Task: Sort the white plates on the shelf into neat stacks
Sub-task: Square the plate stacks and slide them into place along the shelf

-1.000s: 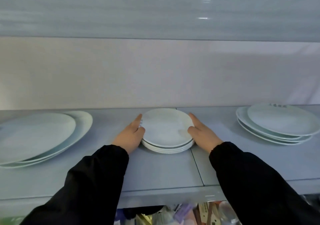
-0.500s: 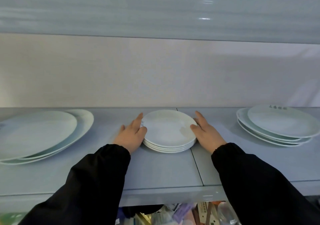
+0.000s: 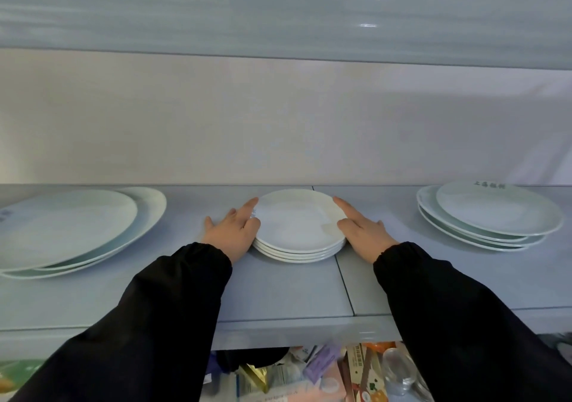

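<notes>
**Hold eased on the centre stack**

Flanking the stack of small round white ceramic plates (image 3: 298,225) midway along the pale grey shelf (image 3: 278,293): left hand (image 3: 232,231) and right hand (image 3: 365,234), uncurled since a second ago, fingers straight, touching the rims, gripping nothing. Seemingly squared. Probably next: the skewed pile of large white oval plates (image 3: 68,228) and the offset pile of wide white round plates (image 3: 489,216).

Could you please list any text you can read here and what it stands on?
Top plate of the right stack: dark characters by its far rim, too blurred to read.
Large left plate: bluish mark at its edge, unreadable.
Packages under the shelf: print too blurred.
</notes>
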Motion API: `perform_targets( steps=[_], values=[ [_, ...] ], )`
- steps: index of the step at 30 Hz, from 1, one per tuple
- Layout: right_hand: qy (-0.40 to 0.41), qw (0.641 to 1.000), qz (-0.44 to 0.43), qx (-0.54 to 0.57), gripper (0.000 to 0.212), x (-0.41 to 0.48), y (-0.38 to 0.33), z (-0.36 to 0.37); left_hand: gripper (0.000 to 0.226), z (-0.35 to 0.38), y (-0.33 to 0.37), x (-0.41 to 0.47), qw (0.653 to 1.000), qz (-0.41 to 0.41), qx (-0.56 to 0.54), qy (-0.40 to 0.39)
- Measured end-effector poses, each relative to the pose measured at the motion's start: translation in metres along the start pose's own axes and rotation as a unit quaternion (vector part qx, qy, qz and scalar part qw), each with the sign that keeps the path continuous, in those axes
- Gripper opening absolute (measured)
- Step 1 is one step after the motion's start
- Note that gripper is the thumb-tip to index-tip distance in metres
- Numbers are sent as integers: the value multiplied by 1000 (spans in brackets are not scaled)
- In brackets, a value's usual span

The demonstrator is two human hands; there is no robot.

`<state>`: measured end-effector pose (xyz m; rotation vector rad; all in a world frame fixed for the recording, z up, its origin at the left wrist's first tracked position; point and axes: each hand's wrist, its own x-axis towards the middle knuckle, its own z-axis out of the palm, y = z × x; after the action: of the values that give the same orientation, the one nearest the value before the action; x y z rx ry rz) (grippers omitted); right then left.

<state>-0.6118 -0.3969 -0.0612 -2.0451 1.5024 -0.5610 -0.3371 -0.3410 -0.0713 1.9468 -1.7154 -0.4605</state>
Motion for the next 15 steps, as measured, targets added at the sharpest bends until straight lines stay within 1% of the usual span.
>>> perform_targets(
  steps=[5,8,11,15],
  values=[
    [-7,999,3,-31,54,-11,-1,-3,72,-2,-4,-8,999,1,31,-18],
    [-15,998,-1,-54,53,-24,-3,-5,81,-3,-4,-17,997,22,77,-25],
    [-21,998,-5,-60,53,-37,-3,-6,72,-6,2,-32,998,7,60,-28],
    [-24,998,-2,-60,54,-51,6,-5,71,-7,5,-48,997,18,65,-37]
  ],
)
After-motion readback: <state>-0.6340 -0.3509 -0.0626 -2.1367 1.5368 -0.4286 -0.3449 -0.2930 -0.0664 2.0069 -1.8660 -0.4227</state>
